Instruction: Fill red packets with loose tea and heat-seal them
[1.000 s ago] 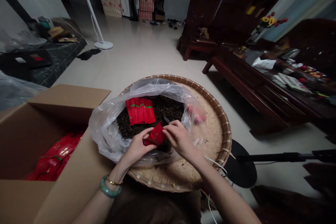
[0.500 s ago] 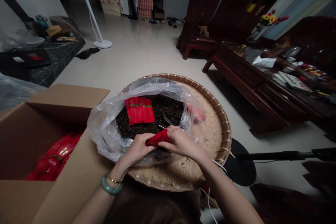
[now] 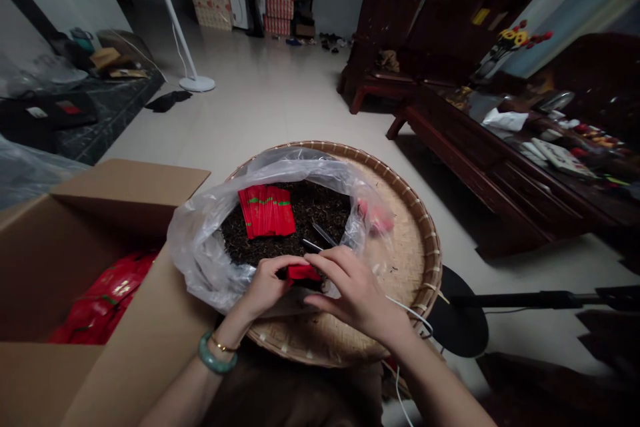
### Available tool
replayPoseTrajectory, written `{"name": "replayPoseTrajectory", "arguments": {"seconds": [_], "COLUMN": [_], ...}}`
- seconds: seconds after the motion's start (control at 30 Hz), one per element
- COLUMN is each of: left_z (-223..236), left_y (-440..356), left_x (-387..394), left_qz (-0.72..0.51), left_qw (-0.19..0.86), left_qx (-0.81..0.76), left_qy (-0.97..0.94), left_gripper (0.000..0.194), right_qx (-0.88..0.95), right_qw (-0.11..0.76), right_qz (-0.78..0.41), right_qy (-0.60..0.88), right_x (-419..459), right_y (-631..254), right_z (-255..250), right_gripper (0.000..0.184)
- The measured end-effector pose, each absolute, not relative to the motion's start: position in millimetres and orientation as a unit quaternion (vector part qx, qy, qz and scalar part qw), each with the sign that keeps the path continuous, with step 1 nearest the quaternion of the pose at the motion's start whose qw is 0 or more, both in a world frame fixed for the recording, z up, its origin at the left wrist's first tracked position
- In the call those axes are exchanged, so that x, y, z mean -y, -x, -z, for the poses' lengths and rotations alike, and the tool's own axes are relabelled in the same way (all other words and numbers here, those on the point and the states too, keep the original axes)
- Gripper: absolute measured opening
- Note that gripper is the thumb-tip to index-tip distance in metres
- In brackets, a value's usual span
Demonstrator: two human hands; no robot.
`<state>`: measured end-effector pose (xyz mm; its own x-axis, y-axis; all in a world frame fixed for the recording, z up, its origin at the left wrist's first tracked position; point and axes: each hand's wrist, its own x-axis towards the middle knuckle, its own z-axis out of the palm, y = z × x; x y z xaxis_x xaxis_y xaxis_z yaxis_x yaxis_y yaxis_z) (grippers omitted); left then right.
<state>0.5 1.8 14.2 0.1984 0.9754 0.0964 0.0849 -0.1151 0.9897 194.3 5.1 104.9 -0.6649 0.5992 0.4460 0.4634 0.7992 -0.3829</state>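
Note:
My left hand [image 3: 270,285], with a green bangle on its wrist, is closed on a small red packet [image 3: 304,272] whose dark opening faces me. Around the packet's right end curves my right hand [image 3: 353,287], thumb and fingers apart, its fingertips at the packet's upper edge. Both hands are over the near rim of a clear plastic bag [image 3: 197,240] full of dark loose tea leaves [image 3: 320,207]. A fanned stack of flat red packets [image 3: 267,212] lies on the leaves. Beside it, a thin metal tool [image 3: 324,233] rests partly in the leaves.
The bag sits on a round woven bamboo tray [image 3: 417,240]. At left stands an open cardboard box [image 3: 135,180] holding filled red packets [image 3: 107,297]. A black stand base [image 3: 463,320] and a white cable [image 3: 410,310] are at the tray's right. Further right is a low wooden table [image 3: 465,160].
My right hand has loosened from the red packet, its thumb and fingers spreading apart. The packet has tipped so its opening shows. My left hand still holds it.

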Motion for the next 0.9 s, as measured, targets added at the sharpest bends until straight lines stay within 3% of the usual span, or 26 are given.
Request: {"name": "replayPoseTrajectory", "arguments": {"seconds": [0.17,0.4,0.63,0.9], "left_z": [-23.0,-29.8,-27.0,-36.2], "left_y": [-1.9,-4.6,-3.4,-6.4], "left_x": [1.3,-5.9,-7.4,-5.6], "left_qz": [-0.429,-0.4,-0.406,-0.415], "left_qw": [0.496,0.578,0.72,0.743], "left_qx": [-0.454,-0.478,-0.445,-0.417], "left_qy": [-0.603,-0.527,-0.346,-0.32], "left_gripper": [0.025,0.033,0.066,0.063], "right_qx": [0.881,0.812,0.745,0.777], "right_qw": [0.334,0.345,0.384,0.364], "right_qz": [-0.148,-0.286,-0.362,-0.367], "right_qy": [0.302,0.373,0.408,0.359], "right_x": [-7.7,-31.0,-40.1,-44.8], "right_y": [-195.4,-189.8,-192.9,-197.3], "right_z": [-83.2,-78.0,-68.7,-79.2], "right_gripper": [0.014,0.015,0.018,0.019]}}
